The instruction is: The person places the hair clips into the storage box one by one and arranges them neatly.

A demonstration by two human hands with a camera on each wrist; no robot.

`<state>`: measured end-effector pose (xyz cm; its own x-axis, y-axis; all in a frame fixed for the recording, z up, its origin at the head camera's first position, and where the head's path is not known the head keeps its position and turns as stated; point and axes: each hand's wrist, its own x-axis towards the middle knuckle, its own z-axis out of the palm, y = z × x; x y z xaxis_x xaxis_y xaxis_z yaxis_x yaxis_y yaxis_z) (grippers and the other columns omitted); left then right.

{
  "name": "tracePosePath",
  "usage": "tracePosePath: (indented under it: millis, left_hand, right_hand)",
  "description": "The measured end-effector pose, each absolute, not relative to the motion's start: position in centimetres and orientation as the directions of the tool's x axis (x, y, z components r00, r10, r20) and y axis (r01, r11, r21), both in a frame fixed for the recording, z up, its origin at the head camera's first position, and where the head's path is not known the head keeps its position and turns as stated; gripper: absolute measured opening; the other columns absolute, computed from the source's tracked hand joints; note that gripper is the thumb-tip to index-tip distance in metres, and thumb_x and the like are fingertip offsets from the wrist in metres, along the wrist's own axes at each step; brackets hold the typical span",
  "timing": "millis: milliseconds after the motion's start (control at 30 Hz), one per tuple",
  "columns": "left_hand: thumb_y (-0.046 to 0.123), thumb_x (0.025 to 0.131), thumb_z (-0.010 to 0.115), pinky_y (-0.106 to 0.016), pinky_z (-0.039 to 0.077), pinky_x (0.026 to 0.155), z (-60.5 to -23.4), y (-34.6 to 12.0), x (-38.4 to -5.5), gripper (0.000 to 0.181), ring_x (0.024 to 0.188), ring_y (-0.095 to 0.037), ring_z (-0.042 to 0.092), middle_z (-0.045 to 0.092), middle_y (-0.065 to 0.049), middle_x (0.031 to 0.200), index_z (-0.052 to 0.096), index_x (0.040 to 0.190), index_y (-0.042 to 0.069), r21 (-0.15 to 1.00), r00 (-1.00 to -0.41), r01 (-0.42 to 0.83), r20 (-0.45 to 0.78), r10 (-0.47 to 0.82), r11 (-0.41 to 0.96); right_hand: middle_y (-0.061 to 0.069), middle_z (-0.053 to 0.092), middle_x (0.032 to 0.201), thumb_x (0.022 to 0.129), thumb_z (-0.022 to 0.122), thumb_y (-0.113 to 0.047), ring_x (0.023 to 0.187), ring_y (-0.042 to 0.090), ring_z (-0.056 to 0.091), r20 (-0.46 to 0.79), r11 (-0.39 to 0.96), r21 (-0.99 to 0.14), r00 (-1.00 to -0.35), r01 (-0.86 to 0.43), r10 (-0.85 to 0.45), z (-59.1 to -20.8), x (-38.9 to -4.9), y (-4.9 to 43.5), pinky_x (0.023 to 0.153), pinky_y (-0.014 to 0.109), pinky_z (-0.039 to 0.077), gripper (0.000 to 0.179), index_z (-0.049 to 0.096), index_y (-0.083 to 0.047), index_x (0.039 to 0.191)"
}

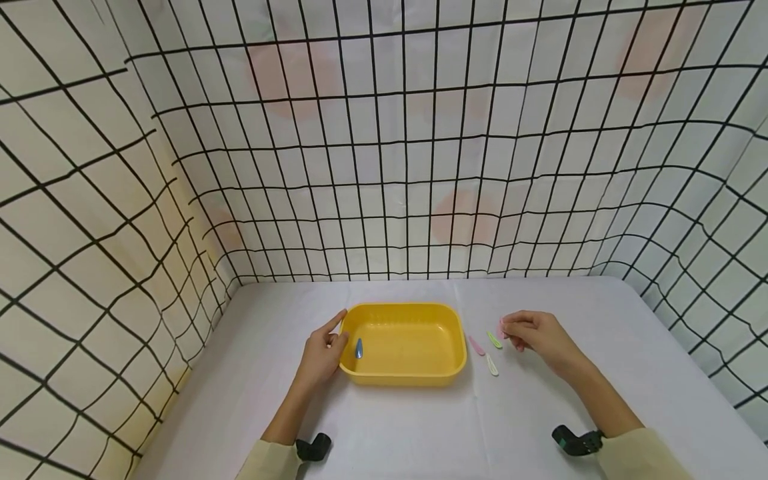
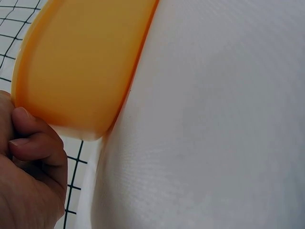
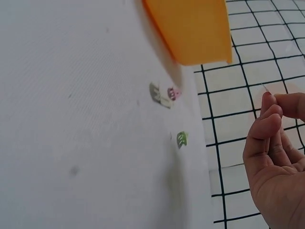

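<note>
A yellow plastic tray (image 1: 402, 379) stands on the white table, and a blue snap hair clip (image 1: 359, 349) lies inside near its left wall. My left hand (image 1: 321, 353) holds the tray's left rim, its thumb at the edge and other fingers curled against the outside. To the right of the tray, my right hand (image 1: 537, 337) pinches a pink hair clip (image 1: 502, 327) between thumb and fingertips, mostly covered by them. Between tray and hand lie a green hair clip (image 1: 495, 340), another pink hair clip (image 1: 477, 345) and a white hair clip (image 1: 492, 365).
A white cloth (image 1: 408, 427) covers the table. Black wire grid (image 1: 408, 160) over white sheeting rises behind and along both sides of it. Each wrist wears a small black camera, one on the left wrist (image 1: 314, 447) and one on the right wrist (image 1: 577, 441).
</note>
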<state>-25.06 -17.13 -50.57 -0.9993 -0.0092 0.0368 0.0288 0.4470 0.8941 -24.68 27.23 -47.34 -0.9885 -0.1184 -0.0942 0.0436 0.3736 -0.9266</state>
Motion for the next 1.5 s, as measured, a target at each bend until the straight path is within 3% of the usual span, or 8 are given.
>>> tracePosePath:
  millis: [267,500,1033,1300,1500]
  left_hand:
    - [0.021,0.102,0.061,-0.022,0.040,0.046,-50.3,-17.0,-25.2,0.054,0.048,-0.015,0.041,0.046,-0.001,0.062,0.050,0.154,0.027,0.895,-1.000,0.013,0.020,-0.012,0.446]
    - [0.020,0.102,0.061,-0.021,0.040,0.047,-50.4,-17.0,-25.3,0.054,0.049,-0.013,0.041,0.045,0.000,0.063,0.049,0.155,0.027,0.893,-1.000,0.023,0.027,-0.002,0.450]
    - [0.021,0.102,0.061,-0.021,0.038,0.048,-50.5,-17.1,-25.3,0.053,0.051,-0.013,0.040,0.044,0.001,0.063,0.051,0.154,0.026,0.888,-0.999,0.038,0.047,-0.008,0.459]
    - [0.019,0.101,0.061,-0.021,0.037,0.046,-50.6,-17.2,-25.1,0.054,0.049,-0.012,0.039,0.044,0.002,0.061,0.051,0.154,0.024,0.887,-0.997,0.068,0.075,0.004,0.456]
    - [0.018,0.101,0.061,-0.021,0.036,0.045,-50.7,-17.3,-25.1,0.054,0.048,-0.012,0.038,0.043,0.002,0.060,0.051,0.153,0.024,0.890,-0.997,0.074,0.079,0.008,0.450]
  right_hand:
    - [0.015,0.068,0.101,0.102,0.065,-0.025,0.077,0.015,0.060,-0.088,0.310,-0.950,-0.986,0.040,-0.140,-46.4,-25.4,25.5,0.069,0.023,0.056,0.043,0.062,0.010,0.127]
    - [0.010,0.068,0.094,0.100,0.068,-0.025,0.075,0.014,0.059,-0.093,0.249,-0.967,-0.980,0.047,-0.176,-46.0,-25.8,23.4,0.070,0.022,0.056,0.047,0.059,0.013,0.127]
    - [0.009,0.072,0.095,0.101,0.065,-0.017,0.077,0.019,0.062,-0.051,0.199,-0.980,-0.963,-0.003,-0.265,-44.7,-26.8,18.1,0.071,0.020,0.057,0.032,0.066,0.008,0.120]
    - [0.009,0.073,0.092,0.101,0.065,-0.013,0.068,0.012,0.057,-0.034,0.124,-0.992,-0.951,-0.004,-0.309,-45.0,-27.4,16.1,0.065,0.018,0.053,0.030,0.066,0.011,0.117]
    - [0.008,0.074,0.093,0.100,0.065,-0.014,0.069,0.014,0.058,-0.050,0.158,-0.988,-0.951,0.002,-0.304,-45.2,-27.7,15.0,0.065,0.019,0.053,0.026,0.069,0.006,0.115]
